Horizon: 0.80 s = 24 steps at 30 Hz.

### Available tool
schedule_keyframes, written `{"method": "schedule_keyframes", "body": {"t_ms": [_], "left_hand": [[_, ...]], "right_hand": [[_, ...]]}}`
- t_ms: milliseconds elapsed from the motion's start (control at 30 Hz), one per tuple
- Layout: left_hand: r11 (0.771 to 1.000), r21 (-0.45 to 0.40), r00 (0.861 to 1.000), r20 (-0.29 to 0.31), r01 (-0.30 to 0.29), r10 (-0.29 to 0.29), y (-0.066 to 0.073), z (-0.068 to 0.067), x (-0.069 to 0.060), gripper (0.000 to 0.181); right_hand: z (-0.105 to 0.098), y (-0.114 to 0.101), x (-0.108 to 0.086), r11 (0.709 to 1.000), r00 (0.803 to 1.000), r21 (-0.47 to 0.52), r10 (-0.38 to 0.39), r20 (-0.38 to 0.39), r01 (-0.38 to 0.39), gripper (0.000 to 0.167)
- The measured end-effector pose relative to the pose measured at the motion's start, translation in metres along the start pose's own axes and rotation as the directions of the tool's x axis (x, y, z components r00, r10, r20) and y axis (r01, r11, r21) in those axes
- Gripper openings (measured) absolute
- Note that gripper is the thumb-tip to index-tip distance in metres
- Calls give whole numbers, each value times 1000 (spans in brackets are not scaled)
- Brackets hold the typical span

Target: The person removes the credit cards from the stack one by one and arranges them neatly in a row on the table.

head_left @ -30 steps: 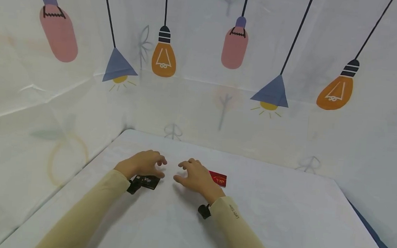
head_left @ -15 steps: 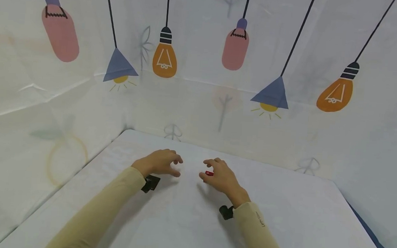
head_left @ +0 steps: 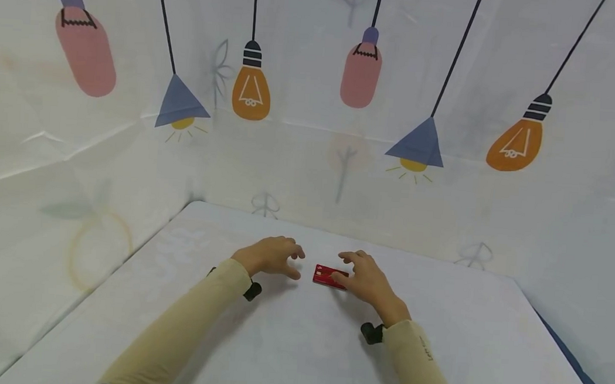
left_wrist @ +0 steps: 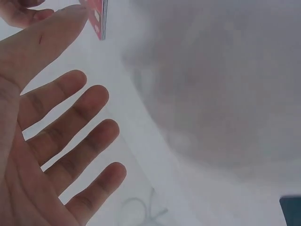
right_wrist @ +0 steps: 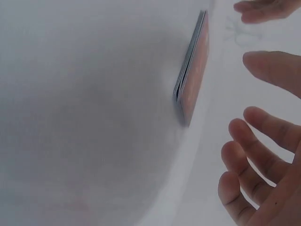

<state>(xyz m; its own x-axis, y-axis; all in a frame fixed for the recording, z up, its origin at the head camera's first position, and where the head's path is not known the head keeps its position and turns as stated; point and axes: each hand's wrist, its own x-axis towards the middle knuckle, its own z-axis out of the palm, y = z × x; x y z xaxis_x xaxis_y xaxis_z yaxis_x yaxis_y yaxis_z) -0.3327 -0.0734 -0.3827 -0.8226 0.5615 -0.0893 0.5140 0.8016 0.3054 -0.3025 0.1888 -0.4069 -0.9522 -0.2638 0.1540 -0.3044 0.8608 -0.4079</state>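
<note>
A small stack of red cards (head_left: 326, 275) lies flat on the white table, between my two hands. Its layered edge shows in the right wrist view, where several thin cards (right_wrist: 195, 75) sit one on another. My left hand (head_left: 269, 255) hovers to the left of the stack, fingers spread and holding nothing. On the other side is my right hand (head_left: 370, 283), fingers loosely bent; in the head view its thumb overlaps the right end of the cards. In the right wrist view that hand (right_wrist: 268, 162) is apart from them.
Behind the left sleeve (head_left: 188, 320) a dark sliver (head_left: 211, 270) shows; most of it is hidden. The white table (head_left: 287, 355) meets a printed cloth wall (head_left: 298, 168) at its back and left. Each wrist carries a small black camera (head_left: 371, 333).
Both hands have moved to the right. The red cards, earlier partly behind my right hand, now show between the hands. My left forearm now covers where the black card lay in view.
</note>
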Motion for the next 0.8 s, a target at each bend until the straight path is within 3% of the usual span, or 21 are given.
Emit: {"method": "schedule_keyframes", "body": {"t_ms": [400,800], "left_hand": [[998,-8,998,-44,-56,55,7,6,11,57],[998,1,998,-29,-60,60,17,14,24,60]], "right_hand": [[-20,27,-5,1000,999,-8,-12,31,12,56],[-15,30,-10,998,985,25,55,164,-60,61]]}}
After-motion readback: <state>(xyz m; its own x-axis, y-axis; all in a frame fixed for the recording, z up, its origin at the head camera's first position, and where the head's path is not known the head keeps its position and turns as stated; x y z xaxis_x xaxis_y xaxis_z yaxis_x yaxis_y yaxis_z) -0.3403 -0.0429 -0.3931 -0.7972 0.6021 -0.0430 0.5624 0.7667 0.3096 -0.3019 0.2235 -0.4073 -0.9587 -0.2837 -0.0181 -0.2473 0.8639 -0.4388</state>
